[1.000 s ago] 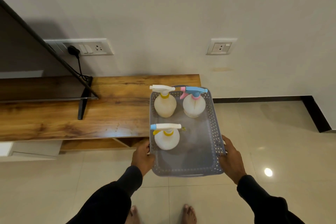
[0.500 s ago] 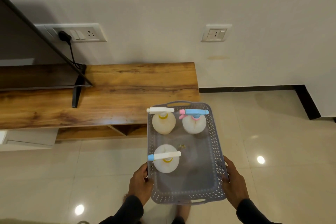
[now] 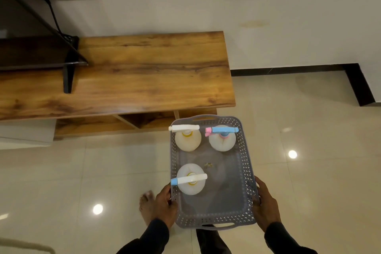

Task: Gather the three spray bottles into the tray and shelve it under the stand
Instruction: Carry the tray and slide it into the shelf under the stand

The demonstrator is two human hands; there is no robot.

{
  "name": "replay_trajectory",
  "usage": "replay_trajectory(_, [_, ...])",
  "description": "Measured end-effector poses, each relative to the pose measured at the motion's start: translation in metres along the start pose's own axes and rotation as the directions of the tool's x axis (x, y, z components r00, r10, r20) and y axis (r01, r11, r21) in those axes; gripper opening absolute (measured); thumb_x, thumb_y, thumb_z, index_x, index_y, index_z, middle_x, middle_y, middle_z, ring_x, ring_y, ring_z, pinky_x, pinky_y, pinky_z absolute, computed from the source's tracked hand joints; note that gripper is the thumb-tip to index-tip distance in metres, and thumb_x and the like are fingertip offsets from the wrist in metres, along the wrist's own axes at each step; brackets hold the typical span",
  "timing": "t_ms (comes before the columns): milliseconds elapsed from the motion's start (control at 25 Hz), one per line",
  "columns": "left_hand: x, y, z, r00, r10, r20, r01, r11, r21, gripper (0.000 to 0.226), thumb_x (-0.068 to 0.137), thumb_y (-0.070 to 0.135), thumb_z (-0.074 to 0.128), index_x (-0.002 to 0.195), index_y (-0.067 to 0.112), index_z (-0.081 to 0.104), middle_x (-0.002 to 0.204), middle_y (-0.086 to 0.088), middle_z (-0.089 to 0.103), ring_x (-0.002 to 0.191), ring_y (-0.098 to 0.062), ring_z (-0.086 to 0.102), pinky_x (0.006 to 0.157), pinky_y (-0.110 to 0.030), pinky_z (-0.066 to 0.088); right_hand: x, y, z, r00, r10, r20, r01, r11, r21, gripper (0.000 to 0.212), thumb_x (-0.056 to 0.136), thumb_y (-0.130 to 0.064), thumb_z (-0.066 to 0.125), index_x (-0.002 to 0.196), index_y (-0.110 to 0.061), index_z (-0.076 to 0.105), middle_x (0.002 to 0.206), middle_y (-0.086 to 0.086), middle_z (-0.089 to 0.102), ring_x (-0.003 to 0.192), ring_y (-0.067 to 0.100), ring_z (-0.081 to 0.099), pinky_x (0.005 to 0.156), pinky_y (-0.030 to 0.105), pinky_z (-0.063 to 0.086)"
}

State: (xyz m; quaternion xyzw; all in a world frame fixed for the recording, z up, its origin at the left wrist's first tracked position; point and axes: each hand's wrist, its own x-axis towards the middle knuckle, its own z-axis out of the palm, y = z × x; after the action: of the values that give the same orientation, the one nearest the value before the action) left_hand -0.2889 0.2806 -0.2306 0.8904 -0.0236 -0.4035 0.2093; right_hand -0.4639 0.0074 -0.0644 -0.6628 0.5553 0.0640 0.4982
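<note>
I am holding the grey perforated tray [image 3: 246, 173] by its two long sides, near the corners closest to me. My left hand [image 3: 162, 205] is wrapping the left rim, fingers curled tight against the wall of the tray, and my right hand [image 3: 265, 205] is clamping the right rim in the same way, thumb lying along the top edge. Both hands are closed firmly on the tray and on nothing else.

All three spray bottles are standing upright inside the tray. The bottle with the white trigger head [image 3: 187, 137] is sitting in the far left corner, and the bottle with the blue and pink head [image 3: 222, 139] is sitting in the far right corner, just beside it. The bottle with the white head and blue tip [image 3: 190, 179] is standing against the left side, nearer to me, well apart from the other two. A small speck of debris [image 3: 208, 164] is lying on the tray floor near its middle.

I am carrying the tray above the tiled floor [image 3: 309, 150], its far edge overlapping the right end of the wooden stand [image 3: 144, 74], in front of the open lower shelf [image 3: 115, 122]. My bare left foot [image 3: 145, 205] is showing beside my left hand.
</note>
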Motion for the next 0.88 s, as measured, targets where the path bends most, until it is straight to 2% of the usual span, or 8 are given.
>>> replay_trajectory(120, [0.029, -0.011, 0.018, 1.0, -0.024, -0.001, 0.024, 0.992, 0.122, 0.047, 0.069, 0.055, 0.041, 0.112, 0.075, 0.04, 0.108, 0.006, 0.073, 0.102, -0.022, 0.069, 0.091, -0.042, 0.056, 0.015, 0.023, 0.014, 0.999, 0.031, -0.016, -0.031, 0.999, 0.008, 0.063, 0.088, -0.004, 0.064, 0.141, -0.031, 0.041, 0.109, -0.001, 0.069, 0.086, 0.015, 0.067, 0.07, 0.022, 0.051])
replay_trajectory(200, [-0.002, 0.046, -0.02, 0.999, -0.051, 0.002, 0.051, 0.992, 0.117, 0.042, 0.076, 0.052, 0.046, 0.114, 0.07, 0.044, 0.109, 0.014, 0.073, 0.109, -0.021, 0.067, 0.098, -0.042, 0.053, 0.027, 0.031, 0.021, 0.999, 0.028, -0.024, -0.028, 1.0, 0.003, 0.064, 0.087, -0.003, 0.065, 0.14, -0.031, 0.041, 0.106, 0.0, 0.069, 0.086, 0.017, 0.068, 0.072, 0.026, 0.052])
replay_trajectory(320, [-0.041, 0.125, -0.063, 0.988, -0.043, 0.145, 0.066, 0.985, -0.158, 0.038, 0.094, 0.009, 0.054, 0.125, 0.031, 0.058, 0.11, 0.01, 0.068, 0.111, -0.021, 0.064, 0.096, -0.031, 0.049, 0.049, 0.037, 0.029, 0.999, 0.007, -0.035, -0.007, 1.0, -0.004, 0.064, 0.086, -0.001, 0.066, 0.139, -0.029, 0.042, 0.104, 0.0, 0.069, 0.082, 0.016, 0.066, 0.071, 0.025, 0.05])
replay_trajectory(400, [-0.026, 0.128, -0.055, 0.986, -0.048, 0.158, 0.081, 0.974, -0.211, 0.042, 0.093, -0.002, 0.052, 0.128, 0.019, 0.059, 0.115, 0.003, 0.068, 0.115, -0.024, 0.063, 0.099, -0.034, 0.05, 0.065, 0.039, 0.035, 0.999, -0.019, -0.036, 0.019, 1.0, -0.005, 0.061, 0.087, -0.003, 0.065, 0.139, -0.027, 0.043, 0.104, -0.001, 0.067, 0.082, 0.016, 0.065, 0.07, 0.023, 0.049])
replay_trajectory(520, [0.0, 0.12, -0.038, 0.988, -0.06, 0.14, 0.09, 0.972, -0.217, 0.041, 0.092, -0.003, 0.05, 0.125, 0.018, 0.061, 0.113, 0.003, 0.068, 0.108, -0.022, 0.063, 0.096, -0.035, 0.051, 0.092, 0.045, 0.045, 0.998, -0.044, -0.042, 0.043, 0.999, -0.02, 0.059, 0.089, -0.006, 0.063, 0.14, -0.026, 0.043, 0.104, -0.003, 0.066, 0.083, 0.016, 0.064, 0.066, 0.015, 0.047])
replay_trajectory(640, [0.026, 0.121, -0.026, 0.991, -0.057, 0.122, 0.083, 0.972, -0.219, 0.044, 0.088, -0.003, 0.051, 0.124, 0.019, 0.063, 0.114, -0.002, 0.072, 0.108, -0.027, 0.066, 0.095, -0.039, 0.053, 0.118, 0.054, 0.056, 0.997, -0.064, -0.035, 0.063, 0.998, -0.031, 0.06, 0.087, -0.007, 0.067, 0.14, -0.025, 0.043, 0.104, -0.003, 0.068, 0.083, 0.015, 0.065, 0.065, 0.011, 0.046])
replay_trajectory(800, [0.062, 0.116, -0.004, 0.992, -0.007, 0.122, 0.038, 0.966, -0.257, 0.047, 0.086, 0.001, 0.053, 0.125, 0.024, 0.065, 0.118, -0.003, 0.074, 0.11, -0.028, 0.067, 0.098, -0.046, 0.054, 0.149, 0.065, 0.067, 0.998, -0.045, -0.042, 0.045, 0.999, -0.012, 0.064, 0.084, -0.005, 0.069, 0.14, -0.024, 0.042, 0.111, 0.006, 0.071, 0.089, 0.026, 0.07, 0.079, 0.035, 0.056])
replay_trajectory(880, [0.079, 0.115, 0.006, 0.994, -0.002, 0.107, 0.031, 0.961, -0.274, 0.051, 0.083, -0.002, 0.051, 0.124, 0.024, 0.065, 0.116, -0.002, 0.074, 0.109, -0.028, 0.068, 0.096, -0.047, 0.055, 0.164, 0.068, 0.069, 0.996, -0.061, -0.06, 0.059, 0.998, -0.037, 0.063, 0.085, -0.003, 0.066, 0.14, -0.022, 0.042, 0.114, 0.009, 0.071, 0.087, 0.027, 0.069, 0.079, 0.038, 0.056])
